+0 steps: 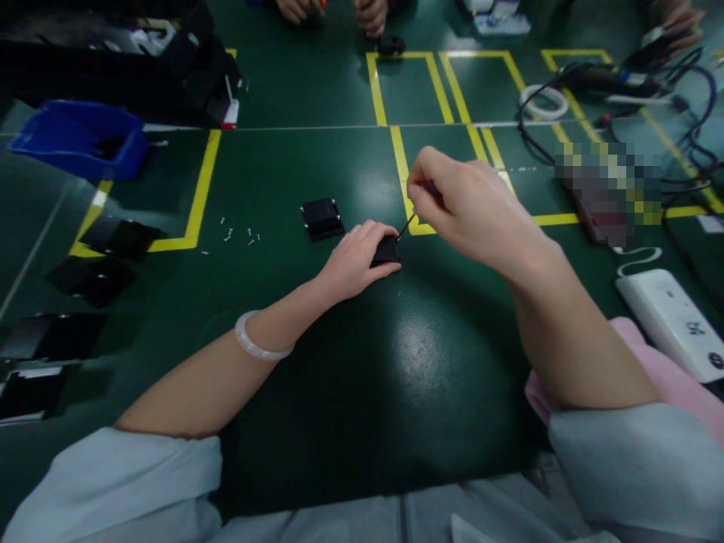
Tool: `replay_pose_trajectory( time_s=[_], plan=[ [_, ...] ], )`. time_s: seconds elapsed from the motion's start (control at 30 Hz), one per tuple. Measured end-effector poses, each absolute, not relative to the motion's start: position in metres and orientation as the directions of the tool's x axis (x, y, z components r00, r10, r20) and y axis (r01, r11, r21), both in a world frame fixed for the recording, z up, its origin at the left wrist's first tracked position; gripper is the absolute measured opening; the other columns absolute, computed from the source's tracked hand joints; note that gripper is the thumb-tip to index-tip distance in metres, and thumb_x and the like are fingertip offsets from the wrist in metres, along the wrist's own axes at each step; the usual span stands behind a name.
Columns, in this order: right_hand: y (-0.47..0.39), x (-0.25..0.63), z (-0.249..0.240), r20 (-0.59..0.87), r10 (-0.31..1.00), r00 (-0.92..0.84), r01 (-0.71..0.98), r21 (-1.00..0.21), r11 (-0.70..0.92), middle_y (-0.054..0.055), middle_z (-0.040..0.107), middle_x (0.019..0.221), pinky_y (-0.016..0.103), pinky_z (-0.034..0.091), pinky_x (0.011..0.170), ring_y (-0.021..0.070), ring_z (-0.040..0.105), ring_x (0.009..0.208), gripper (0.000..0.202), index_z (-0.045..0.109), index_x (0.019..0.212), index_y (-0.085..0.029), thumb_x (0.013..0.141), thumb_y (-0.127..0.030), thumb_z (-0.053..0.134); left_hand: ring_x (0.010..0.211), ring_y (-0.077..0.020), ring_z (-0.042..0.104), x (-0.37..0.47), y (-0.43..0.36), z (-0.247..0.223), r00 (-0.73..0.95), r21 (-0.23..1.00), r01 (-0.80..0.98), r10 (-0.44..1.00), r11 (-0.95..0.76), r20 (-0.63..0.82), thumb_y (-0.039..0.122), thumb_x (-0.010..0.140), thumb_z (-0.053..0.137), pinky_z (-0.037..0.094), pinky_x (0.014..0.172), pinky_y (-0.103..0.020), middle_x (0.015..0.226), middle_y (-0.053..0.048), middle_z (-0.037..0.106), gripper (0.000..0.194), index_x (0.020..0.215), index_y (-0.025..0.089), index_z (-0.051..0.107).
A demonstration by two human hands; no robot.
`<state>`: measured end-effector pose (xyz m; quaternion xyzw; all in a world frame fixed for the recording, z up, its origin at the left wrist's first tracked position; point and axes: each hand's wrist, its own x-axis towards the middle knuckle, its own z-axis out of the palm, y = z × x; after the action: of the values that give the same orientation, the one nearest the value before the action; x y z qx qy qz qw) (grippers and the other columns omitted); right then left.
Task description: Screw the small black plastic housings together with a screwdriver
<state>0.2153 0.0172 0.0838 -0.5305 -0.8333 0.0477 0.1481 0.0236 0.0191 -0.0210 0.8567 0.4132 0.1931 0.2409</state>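
My left hand (359, 260) is closed around a small black case (385, 251) on the green table, thumb along its near edge and fingers over its far side. My right hand (461, 196) grips a screwdriver (406, 225), whose handle is mostly hidden in the fist. Its thin shaft slants down to the case's right corner, where the tip seems to touch. Left of my left hand lies a similar black case (322, 217) with small bright screws at its corners. Several loose screws (230, 232) are scattered farther left.
A blue bin (82, 139) stands at the back left, above a row of black parts (93, 279). At right are a white power strip (673, 320), a pink cloth (636, 354) and black cables (526, 128). Other people's hands (370, 15) show across the table.
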Motion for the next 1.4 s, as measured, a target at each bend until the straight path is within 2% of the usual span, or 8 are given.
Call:
replay_pose_trajectory(
  time_s=[0.1, 0.3, 0.47, 0.7, 0.9, 1.1, 1.3, 1.4],
  plan=[
    [0.017, 0.214, 0.083, 0.2, 0.898, -0.392, 0.867, -0.245, 0.434, 0.005, 0.065, 0.08, 0.033, 0.038, 0.065, 0.0219, 0.061, 0.074, 0.027, 0.061, 0.103, -0.023, 0.103, -0.038, 0.038, 0.114, -0.0273, 0.057, 0.023, 0.019, -0.022, 0.585, 0.575, 0.609, 0.799, -0.546, 0.14, 0.036, 0.092, 0.067, 0.046, 0.103, -0.043, 0.123, -0.011, 0.06, 0.039, 0.124, 0.019, 0.053],
    [0.02, 0.218, 0.079, 0.231, 0.896, -0.379, 0.857, -0.276, 0.434, 0.005, 0.068, 0.085, 0.034, 0.04, 0.069, 0.0222, 0.063, 0.075, 0.024, 0.058, 0.117, -0.024, 0.101, -0.03, 0.04, 0.114, -0.0276, 0.056, 0.023, 0.02, -0.023, 0.582, 0.568, 0.615, 0.801, -0.547, 0.142, 0.036, 0.091, 0.067, 0.045, 0.102, -0.043, 0.123, -0.011, 0.06, 0.039, 0.124, 0.019, 0.053],
    [0.023, 0.222, 0.08, 0.21, 0.895, -0.393, 0.861, -0.26, 0.438, 0.006, 0.068, 0.081, 0.033, 0.039, 0.067, 0.0228, 0.064, 0.076, 0.031, 0.063, 0.103, -0.022, 0.103, -0.042, 0.04, 0.113, -0.0273, 0.057, 0.023, 0.02, -0.022, 0.585, 0.575, 0.609, 0.799, -0.547, 0.14, 0.036, 0.092, 0.067, 0.046, 0.101, -0.042, 0.122, -0.011, 0.06, 0.039, 0.124, 0.019, 0.054],
    [0.023, 0.224, 0.08, 0.196, 0.882, -0.429, 0.822, -0.32, 0.472, 0.005, 0.071, 0.089, 0.035, 0.042, 0.071, 0.0247, 0.066, 0.08, 0.031, 0.052, 0.127, -0.023, 0.097, -0.026, 0.043, 0.113, -0.0273, 0.057, 0.022, 0.02, -0.022, 0.581, 0.574, 0.613, 0.802, -0.544, 0.139, 0.036, 0.091, 0.067, 0.046, 0.102, -0.043, 0.121, -0.011, 0.06, 0.039, 0.123, 0.019, 0.054],
    [0.025, 0.227, 0.08, 0.206, 0.872, -0.444, 0.82, -0.299, 0.488, 0.003, 0.069, 0.08, 0.032, 0.037, 0.064, 0.0193, 0.062, 0.071, 0.029, 0.064, 0.101, -0.022, 0.102, -0.043, 0.043, 0.114, -0.0273, 0.057, 0.022, 0.02, -0.023, 0.582, 0.582, 0.606, 0.801, -0.542, 0.14, 0.037, 0.092, 0.067, 0.046, 0.102, -0.042, 0.123, -0.011, 0.06, 0.038, 0.123, 0.019, 0.054],
    [0.024, 0.228, 0.079, 0.212, 0.873, -0.439, 0.815, -0.315, 0.486, 0.005, 0.072, 0.089, 0.034, 0.04, 0.068, 0.0236, 0.066, 0.079, 0.03, 0.056, 0.124, -0.022, 0.096, -0.024, 0.047, 0.113, -0.0271, 0.057, 0.022, 0.019, -0.023, 0.585, 0.579, 0.605, 0.798, -0.546, 0.14, 0.036, 0.091, 0.068, 0.045, 0.101, -0.042, 0.122, -0.011, 0.06, 0.039, 0.124, 0.018, 0.054],
    [0.024, 0.228, 0.081, 0.196, 0.875, -0.442, 0.821, -0.304, 0.483, 0.003, 0.068, 0.079, 0.033, 0.037, 0.063, 0.0197, 0.061, 0.068, 0.027, 0.063, 0.102, -0.023, 0.102, -0.041, 0.043, 0.112, -0.0274, 0.056, 0.021, 0.019, -0.023, 0.585, 0.583, 0.605, 0.799, -0.543, 0.137, 0.038, 0.092, 0.066, 0.045, 0.1, -0.042, 0.122, -0.011, 0.06, 0.04, 0.124, 0.018, 0.054],
    [0.023, 0.228, 0.082, 0.189, 0.878, -0.44, 0.826, -0.298, 0.479, 0.004, 0.07, 0.082, 0.033, 0.037, 0.064, 0.021, 0.063, 0.072, 0.024, 0.063, 0.108, -0.023, 0.102, -0.036, 0.044, 0.112, -0.0273, 0.056, 0.021, 0.019, -0.023, 0.585, 0.581, 0.605, 0.799, -0.545, 0.14, 0.038, 0.092, 0.066, 0.045, 0.101, -0.042, 0.121, -0.011, 0.06, 0.04, 0.125, 0.019, 0.053]
  ],
)
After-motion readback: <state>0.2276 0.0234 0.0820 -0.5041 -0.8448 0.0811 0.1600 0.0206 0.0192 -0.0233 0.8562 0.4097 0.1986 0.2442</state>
